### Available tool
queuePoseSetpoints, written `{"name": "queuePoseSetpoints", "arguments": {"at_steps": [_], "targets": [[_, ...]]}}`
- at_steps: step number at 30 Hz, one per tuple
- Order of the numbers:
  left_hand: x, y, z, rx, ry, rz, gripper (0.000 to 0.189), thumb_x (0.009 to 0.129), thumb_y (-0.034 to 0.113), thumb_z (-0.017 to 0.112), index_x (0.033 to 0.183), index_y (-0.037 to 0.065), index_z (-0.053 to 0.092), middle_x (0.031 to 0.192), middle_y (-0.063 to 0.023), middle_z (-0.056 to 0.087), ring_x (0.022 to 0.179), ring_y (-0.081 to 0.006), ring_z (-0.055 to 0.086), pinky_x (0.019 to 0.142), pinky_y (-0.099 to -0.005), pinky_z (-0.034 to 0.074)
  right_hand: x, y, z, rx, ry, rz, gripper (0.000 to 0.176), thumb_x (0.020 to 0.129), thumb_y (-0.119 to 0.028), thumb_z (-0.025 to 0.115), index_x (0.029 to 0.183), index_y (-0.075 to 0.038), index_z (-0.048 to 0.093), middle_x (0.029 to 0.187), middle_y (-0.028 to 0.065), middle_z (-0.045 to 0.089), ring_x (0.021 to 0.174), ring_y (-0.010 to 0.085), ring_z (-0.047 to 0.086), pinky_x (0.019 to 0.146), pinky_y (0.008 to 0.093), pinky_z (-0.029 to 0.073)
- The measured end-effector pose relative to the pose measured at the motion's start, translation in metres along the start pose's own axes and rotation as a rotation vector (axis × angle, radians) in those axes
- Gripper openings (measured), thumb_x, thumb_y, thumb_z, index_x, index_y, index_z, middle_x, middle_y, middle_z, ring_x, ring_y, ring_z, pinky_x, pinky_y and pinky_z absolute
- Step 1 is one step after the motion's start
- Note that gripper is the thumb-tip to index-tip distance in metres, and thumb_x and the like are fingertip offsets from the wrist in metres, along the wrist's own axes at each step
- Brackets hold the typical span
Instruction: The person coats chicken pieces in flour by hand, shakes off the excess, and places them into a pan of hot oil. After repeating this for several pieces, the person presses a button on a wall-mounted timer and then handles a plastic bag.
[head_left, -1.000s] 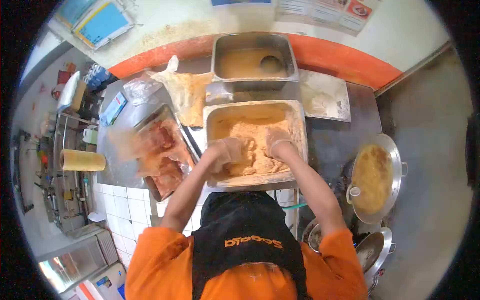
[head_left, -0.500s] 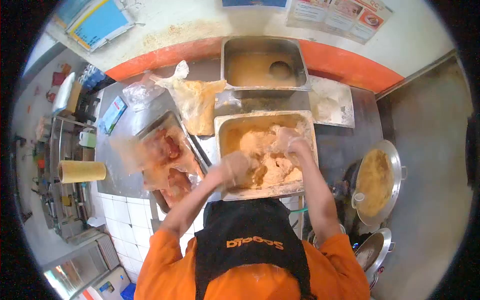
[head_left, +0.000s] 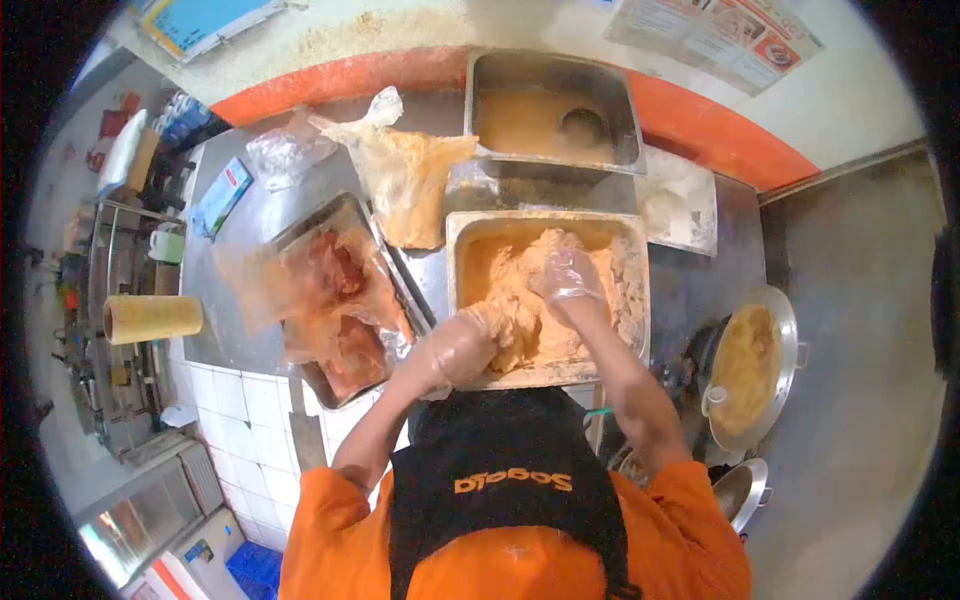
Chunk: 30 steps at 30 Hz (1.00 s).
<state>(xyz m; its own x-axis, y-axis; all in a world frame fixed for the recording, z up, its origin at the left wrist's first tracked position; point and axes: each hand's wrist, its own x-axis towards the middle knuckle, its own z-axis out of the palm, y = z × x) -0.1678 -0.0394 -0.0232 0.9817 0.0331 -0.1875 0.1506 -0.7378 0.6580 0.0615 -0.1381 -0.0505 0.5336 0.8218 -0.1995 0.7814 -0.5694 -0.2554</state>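
Both hands wear thin clear gloves and are down in the square steel breading pan (head_left: 641,300), which sits on the desk (head_left: 235,290) straight ahead of the person at twelve o'clock. The pan holds a mound of pale orange breading (head_left: 515,305) heaped towards its middle. The right hand (head_left: 567,276) lies on top of the mound with the fingers spread wide and the palm pressed flat on the crumbly mix. The left hand (head_left: 455,350) is at the pan's seven o'clock corner, by the near rim, with the fingers curled into the edge of the mound; the glove and the coating hide whether it grips a piece, so I cannot tell. At nine o'clock of the pan, just beside it, a shallow tray (head_left: 318,385) carries reddish marinated meat (head_left: 335,280) under crumpled clear film. At eleven o'clock a plastic bag (head_left: 410,185) dusted with the same orange mix slumps on the desk, touching the pan's far left corner. At twelve o'clock, against the orange wall strip, a deeper steel tub (head_left: 625,110) holds a tan batter with a ladle (head_left: 582,125) in it. A flour-covered board (head_left: 682,205) lies at two o'clock. At three o'clock, apart from the desk's edge, a round wok (head_left: 790,340) is filled with yellowish oil. The person wears orange sleeves and a black apron.
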Motion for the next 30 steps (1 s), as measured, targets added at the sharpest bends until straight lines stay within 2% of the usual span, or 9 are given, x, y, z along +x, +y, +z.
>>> {"name": "queuePoseSetpoints", "arguments": {"at_steps": [1, 3, 4, 6, 9, 13, 19, 27, 30], "targets": [[-0.007, 0.015, -0.022, -0.08, 0.137, -0.01, 0.016, 0.09, 0.016, 0.066, 0.103, 0.008, 0.064, 0.092, -0.0197, 0.067, 0.092, -0.0403, 0.068, 0.08, -0.0474, 0.056, -0.002, 0.016, 0.038, 0.005, -0.005, 0.005, 0.027, 0.089, -0.024, 0.064, 0.103, -0.004, 0.074, 0.108, 0.0216, 0.074, 0.104, 0.0393, 0.071, 0.09, 0.0484, 0.057], [-0.01, 0.019, -0.036, -0.158, 0.278, -0.016, 0.012, 0.09, 0.011, 0.066, 0.1, 0.006, 0.062, 0.092, -0.018, 0.067, 0.091, -0.0364, 0.068, 0.081, -0.0444, 0.055, 0.009, 0.061, 0.139, 0.041, 0.874, -0.052, 0.04, 0.085, -0.031, 0.069, 0.103, 0.004, 0.072, 0.111, 0.0283, 0.07, 0.105, 0.0389, 0.068, 0.09, 0.0453, 0.056], [-0.011, 0.014, -0.036, -0.269, 0.324, -0.062, 0.01, 0.09, 0.007, 0.066, 0.098, 0.006, 0.061, 0.091, -0.0145, 0.065, 0.09, -0.0304, 0.067, 0.08, -0.0404, 0.054, 0.01, 0.063, 0.106, 0.04, 0.876, -0.053, 0.04, 0.085, -0.031, 0.069, 0.103, 0.004, 0.072, 0.111, 0.0283, 0.07, 0.105, 0.0389, 0.068, 0.09, 0.0453, 0.056], [-0.013, -0.001, -0.028, -0.439, 0.437, -0.09, 0.011, 0.091, -0.002, 0.064, 0.093, 0.006, 0.057, 0.09, -0.0039, 0.062, 0.087, -0.0149, 0.061, 0.078, -0.0305, 0.052, 0.01, 0.057, 0.004, -0.001, -0.453, 0.023, 0.043, 0.082, -0.029, 0.072, 0.099, 0.01, 0.07, 0.109, 0.0309, 0.069, 0.107, 0.0375, 0.069, 0.089, 0.0451, 0.055], [-0.016, -0.004, -0.029, -0.475, 0.48, -0.156, 0.008, 0.093, 0.0, 0.064, 0.095, 0.006, 0.058, 0.091, -0.0009, 0.062, 0.089, -0.0118, 0.06, 0.079, -0.0293, 0.052, 0.029, 0.099, 0.11, -0.045, -0.359, 0.047, 0.041, 0.078, -0.027, 0.075, 0.095, 0.01, 0.069, 0.104, 0.0311, 0.069, 0.106, 0.036, 0.07, 0.086, 0.0446, 0.055], [-0.018, -0.006, -0.022, -0.505, 0.53, -0.26, 0.01, 0.092, 0.0, 0.065, 0.098, 0.006, 0.059, 0.094, 0.0004, 0.063, 0.091, -0.0098, 0.06, 0.081, -0.0286, 0.053, 0.039, 0.105, 0.047, -0.022, -0.466, -0.014, 0.053, 0.077, -0.028, 0.079, 0.112, 0.01, 0.067, 0.118, 0.03, 0.067, 0.111, 0.0362, 0.069, 0.09, 0.0429, 0.056], [-0.013, -0.008, -0.024, -0.83, 0.525, -0.354, 0.013, 0.093, -0.001, 0.065, 0.102, 0.006, 0.06, 0.099, 0.0009, 0.065, 0.094, -0.0088, 0.06, 0.083, -0.0285, 0.053, 0.014, -0.015, 0.062, 0.157, 0.018, -0.019, 0.024, 0.093, -0.017, 0.058, 0.093, 0.001, 0.073, 0.106, 0.0262, 0.071, 0.102, 0.04, 0.069, 0.089, 0.0458, 0.056], [-0.009, 0.005, -0.047, -0.675, 0.569, -0.247, 0.02, 0.095, 0.004, 0.067, 0.115, 0.003, 0.065, 0.104, -0.0013, 0.069, 0.096, -0.0092, 0.061, 0.085, -0.0284, 0.053, -0.002, 0.0, 0.004, 0.124, -0.179, 0.107, 0.028, 0.092, -0.008, 0.056, 0.117, 0.0, 0.066, 0.116, 0.0251, 0.07, 0.112, 0.0437, 0.066, 0.098, 0.0487, 0.053], [0.002, -0.006, -0.037, -0.853, 0.571, -0.148, 0.02, 0.095, 0.005, 0.068, 0.115, 0.002, 0.065, 0.105, -0.0018, 0.069, 0.098, -0.0093, 0.061, 0.086, -0.0288, 0.053, -0.004, 0.056, 0.078, -0.537, 0.581, -0.309, 0.03, 0.09, -0.003, 0.058, 0.119, -0.002, 0.065, 0.127, 0.0218, 0.067, 0.125, 0.0381, 0.061, 0.104, 0.048, 0.051]]}}
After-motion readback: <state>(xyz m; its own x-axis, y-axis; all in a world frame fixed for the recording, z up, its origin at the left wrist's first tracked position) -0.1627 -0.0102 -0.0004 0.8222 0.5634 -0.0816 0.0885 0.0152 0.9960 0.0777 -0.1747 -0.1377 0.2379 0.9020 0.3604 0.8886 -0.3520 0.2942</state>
